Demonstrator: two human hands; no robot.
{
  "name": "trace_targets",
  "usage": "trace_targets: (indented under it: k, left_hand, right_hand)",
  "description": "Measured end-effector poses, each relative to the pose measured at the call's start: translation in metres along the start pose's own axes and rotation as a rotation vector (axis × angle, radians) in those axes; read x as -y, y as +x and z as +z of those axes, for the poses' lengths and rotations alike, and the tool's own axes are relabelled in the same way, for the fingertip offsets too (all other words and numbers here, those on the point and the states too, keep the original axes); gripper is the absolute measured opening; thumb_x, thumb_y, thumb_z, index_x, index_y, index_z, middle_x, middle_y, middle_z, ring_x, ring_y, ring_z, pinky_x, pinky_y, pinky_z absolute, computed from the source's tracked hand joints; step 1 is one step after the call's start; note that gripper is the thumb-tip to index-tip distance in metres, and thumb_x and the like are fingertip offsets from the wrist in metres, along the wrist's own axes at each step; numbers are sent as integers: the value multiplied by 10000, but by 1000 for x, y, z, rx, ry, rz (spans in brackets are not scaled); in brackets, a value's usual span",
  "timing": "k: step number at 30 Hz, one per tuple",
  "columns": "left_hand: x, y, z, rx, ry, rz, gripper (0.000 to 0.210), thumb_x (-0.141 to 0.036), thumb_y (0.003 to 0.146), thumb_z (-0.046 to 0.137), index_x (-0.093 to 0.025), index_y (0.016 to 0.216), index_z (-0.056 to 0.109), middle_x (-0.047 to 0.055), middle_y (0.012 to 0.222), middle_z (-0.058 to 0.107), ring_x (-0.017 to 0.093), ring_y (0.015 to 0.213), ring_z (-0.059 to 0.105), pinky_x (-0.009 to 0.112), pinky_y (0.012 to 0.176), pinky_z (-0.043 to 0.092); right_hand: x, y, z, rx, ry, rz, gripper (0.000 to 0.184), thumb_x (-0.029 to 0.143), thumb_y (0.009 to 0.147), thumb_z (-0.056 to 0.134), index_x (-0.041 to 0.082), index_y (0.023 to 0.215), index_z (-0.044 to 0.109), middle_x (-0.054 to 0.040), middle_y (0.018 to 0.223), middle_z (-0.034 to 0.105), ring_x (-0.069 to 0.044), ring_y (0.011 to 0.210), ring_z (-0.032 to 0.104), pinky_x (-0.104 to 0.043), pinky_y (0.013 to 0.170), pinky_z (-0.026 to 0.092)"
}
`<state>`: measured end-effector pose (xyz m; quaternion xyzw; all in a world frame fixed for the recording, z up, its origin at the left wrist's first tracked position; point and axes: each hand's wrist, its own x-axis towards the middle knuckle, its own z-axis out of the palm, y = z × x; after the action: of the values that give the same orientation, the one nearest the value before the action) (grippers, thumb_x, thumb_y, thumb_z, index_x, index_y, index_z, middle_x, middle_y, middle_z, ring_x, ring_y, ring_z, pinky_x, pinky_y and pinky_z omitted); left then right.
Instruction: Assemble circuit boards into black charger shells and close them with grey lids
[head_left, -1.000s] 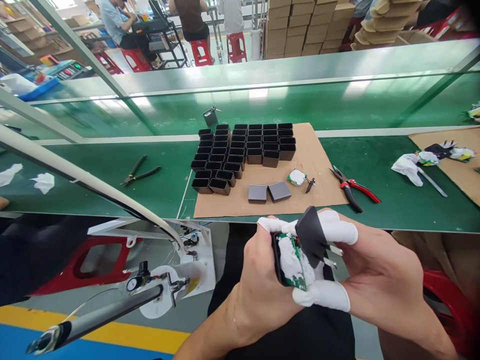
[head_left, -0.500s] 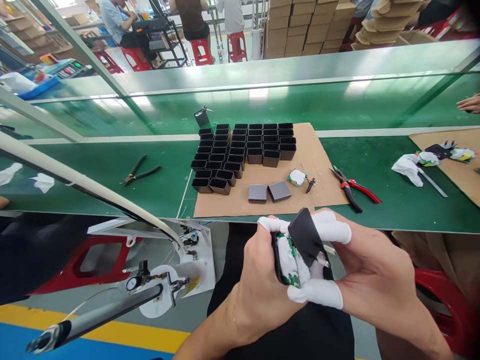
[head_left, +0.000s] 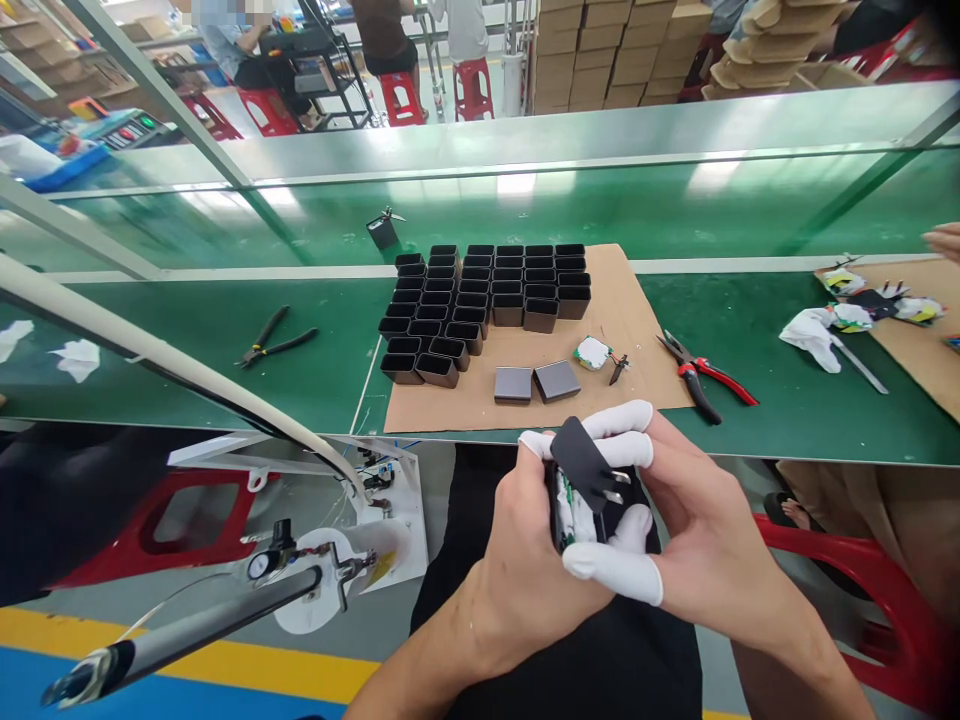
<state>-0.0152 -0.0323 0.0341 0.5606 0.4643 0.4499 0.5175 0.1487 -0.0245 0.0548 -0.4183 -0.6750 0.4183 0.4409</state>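
Observation:
My left hand (head_left: pixel 525 545) is wrapped round a black charger housing (head_left: pixel 556 515), mostly hidden by the fingers. White-coated circuit boards (head_left: pixel 574 512) sit partly inside its opening. White finger cots cover several fingers of my right hand (head_left: pixel 694 510), which grips the boards and the black plug plate (head_left: pixel 577 455) with two metal prongs facing right. The plate is tilted above the housing, apart from its rim. Beyond my hands, two closed grey cases (head_left: pixel 514 385) lie on the cardboard sheet (head_left: pixel 450 412) beside a loose circuit board (head_left: pixel 592 352) with a small black piece wired to it.
Rows of open black housings (head_left: pixel 480 290) stand on the cardboard. Red-handled pliers (head_left: pixel 705 378) lie at its right, black-handled pliers (head_left: pixel 274 338) at left. One black charger (head_left: pixel 382 230) stands on the green belt. A pale hose (head_left: pixel 187 375) crosses at left. A co-worker's hand (head_left: pixel 943 240) shows at right.
The boards sit lower in the housing. The plug plate has turned, bringing its prongs into view. My right hand has moved slightly left, its fingers shifted round the plate.

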Motion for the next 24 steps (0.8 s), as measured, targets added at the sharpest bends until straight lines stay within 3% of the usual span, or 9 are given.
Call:
trace_targets:
  k: [5, 8, 11, 17, 19, 21, 24]
  left_hand:
    - [6, 1, 2, 15, -76, -34, 573, -151, 761, 880, -261, 1213, 545, -38, 895, 680, 125, 707, 620, 249, 628, 551]
    - [4, 5, -1, 87, -241, -58, 580, -164, 817, 851, -278, 1296, 544, -24, 951, 662, 123, 757, 627, 253, 687, 573]
    - [4, 12, -11, 211, -449, -179, 530, -253, 874, 837, -264, 1322, 554, -7, 934, 687, 149, 804, 673, 301, 772, 596]
    - [6, 29, -25, 421, -685, -452, 544, -451, 797, 906, -222, 1207, 630, 42, 859, 760, 287, 879, 784, 366, 770, 587]
    - [3, 31, -25, 381, -659, -485, 530, -559, 855, 867, -224, 1189, 630, 55, 908, 774, 297, 927, 788, 369, 794, 580]
    - [0, 30, -25, 264, -607, -459, 497, -632, 928, 800, -238, 1170, 617, 66, 1063, 784, 278, 996, 773, 366, 846, 572]
    - [2, 29, -25, 143, -477, -287, 487, -593, 947, 826, -259, 1238, 623, 74, 1264, 751, 261, 1115, 729, 371, 958, 556]
  right_hand:
    - [-8, -2, 2, -10, 27, 34, 414, 253, 832, 962, 319, 1184, 755, -47, 1265, 656, -232, 1097, 709, -334, 912, 640]
    - [-23, -5, -1, 33, 108, -35, 579, 295, 845, 927, 322, 1380, 707, -93, 1423, 632, -308, 1285, 684, -452, 1088, 621]
    - [-41, -11, -3, 75, 128, -97, 743, 331, 837, 920, 324, 1523, 633, -130, 1571, 574, -359, 1409, 639, -551, 1187, 568]
    - [-58, -23, 3, -35, -49, -201, 722, 177, 800, 915, 325, 1465, 676, -114, 1359, 673, -316, 1264, 679, -490, 1059, 626]
    - [-60, -25, 4, -71, -42, -198, 724, 193, 805, 936, 332, 1468, 683, -112, 1301, 691, -314, 1188, 692, -472, 982, 634]
    - [-64, -23, 3, -127, -2, -157, 705, 210, 819, 950, 345, 1460, 690, -107, 1294, 703, -310, 1169, 692, -461, 970, 621]
    - [-70, -18, -1, -224, 121, -45, 565, 282, 875, 937, 357, 1396, 732, -77, 1270, 729, -290, 1187, 691, -441, 1040, 592]
